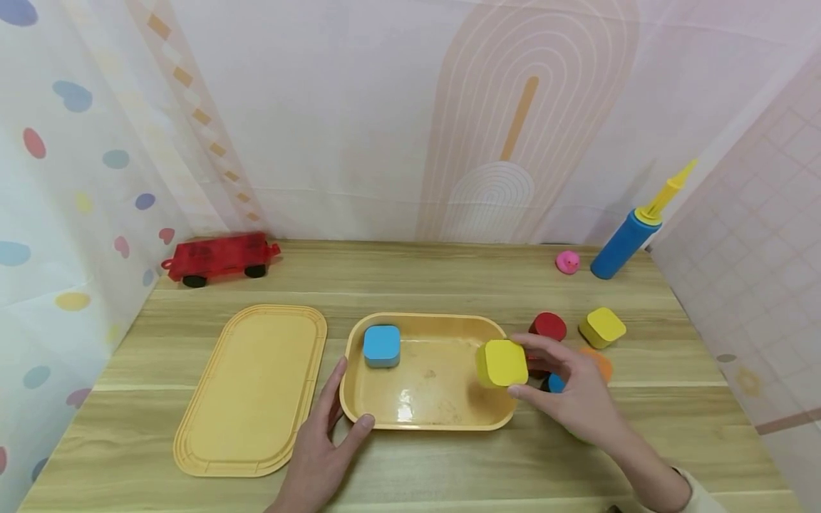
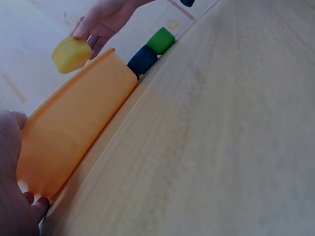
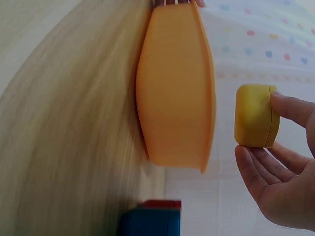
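Note:
In the head view, a deep yellow-orange plastic tray (image 1: 442,420) lies in the middle, with a blue rounded block (image 1: 382,346) inside at its left end. My left hand (image 1: 323,438) holds the tray's near left corner, thumb at the front rim and fingers along the left end. Over the tray's right end, my right hand (image 1: 574,392) pinches a yellow rounded block (image 1: 503,363) between thumb and fingers. The right wrist view shows this yellow block (image 3: 253,115) raised above the rim, apart from the tray wall (image 3: 174,88).
Right of the tray sit a red block (image 1: 549,325), another yellow block (image 1: 603,328), an orange block (image 1: 598,365) and a blue one, partly hidden; a green block (image 2: 161,41) shows low down. Around stand a flat lid (image 1: 256,385), red toy wagon (image 1: 221,256), pink duck (image 1: 567,262) and blue pump (image 1: 625,246).

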The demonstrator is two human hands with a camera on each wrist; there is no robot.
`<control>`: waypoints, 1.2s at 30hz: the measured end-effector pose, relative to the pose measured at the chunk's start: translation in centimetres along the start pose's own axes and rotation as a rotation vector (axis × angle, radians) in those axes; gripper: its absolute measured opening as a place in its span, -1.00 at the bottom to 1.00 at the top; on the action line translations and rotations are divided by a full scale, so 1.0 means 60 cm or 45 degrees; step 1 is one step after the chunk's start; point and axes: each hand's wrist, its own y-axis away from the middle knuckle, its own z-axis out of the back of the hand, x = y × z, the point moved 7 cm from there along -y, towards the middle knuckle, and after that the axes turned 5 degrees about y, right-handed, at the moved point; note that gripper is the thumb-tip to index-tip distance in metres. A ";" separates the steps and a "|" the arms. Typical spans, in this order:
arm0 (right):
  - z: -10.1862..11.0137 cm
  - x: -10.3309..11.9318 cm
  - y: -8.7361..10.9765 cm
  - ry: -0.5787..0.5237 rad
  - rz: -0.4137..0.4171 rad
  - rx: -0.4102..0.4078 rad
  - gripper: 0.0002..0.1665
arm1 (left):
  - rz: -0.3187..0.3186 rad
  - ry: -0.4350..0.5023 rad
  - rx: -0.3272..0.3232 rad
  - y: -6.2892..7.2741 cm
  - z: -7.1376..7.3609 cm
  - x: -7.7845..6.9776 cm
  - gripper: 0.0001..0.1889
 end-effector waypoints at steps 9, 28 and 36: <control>-0.042 -0.003 -0.022 -0.019 -0.065 0.056 -0.28 | 0.007 -0.004 -0.002 0.000 0.000 -0.001 -0.08; -0.113 -0.021 -0.061 0.064 -0.174 0.125 -0.32 | 0.041 0.004 0.008 0.000 -0.001 -0.002 -0.08; -0.140 -0.015 -0.074 0.063 -0.159 0.143 -0.31 | 0.050 -0.020 -0.004 0.001 0.001 0.000 -0.08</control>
